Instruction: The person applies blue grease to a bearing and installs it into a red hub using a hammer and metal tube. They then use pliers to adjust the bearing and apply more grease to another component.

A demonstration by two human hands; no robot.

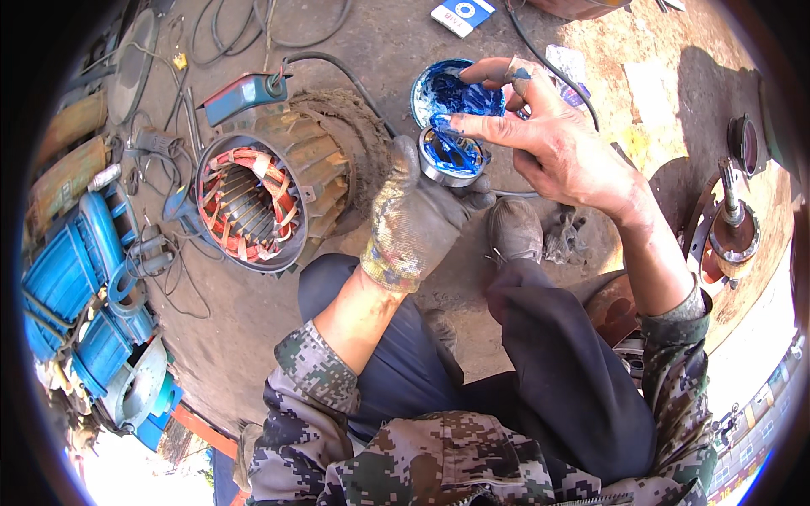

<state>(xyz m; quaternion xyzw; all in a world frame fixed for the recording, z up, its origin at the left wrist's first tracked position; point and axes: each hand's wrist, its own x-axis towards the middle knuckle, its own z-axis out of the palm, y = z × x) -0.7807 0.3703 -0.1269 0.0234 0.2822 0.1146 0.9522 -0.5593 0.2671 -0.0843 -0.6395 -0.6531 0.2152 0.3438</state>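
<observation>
Gloved left hand clamped round a bearing — tilted up for packing — bare right hand half-spread, fingertips smearing blue grease, open tub just beyond at twelve o'clock.

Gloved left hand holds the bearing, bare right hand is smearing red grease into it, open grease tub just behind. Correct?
Not quite: the grease is blue, not red, as the head view shows. The rest holds: the gloved left hand holds the bearing, the bare right hand smears grease into it with a finger, and the open grease tub sits just behind.
</observation>
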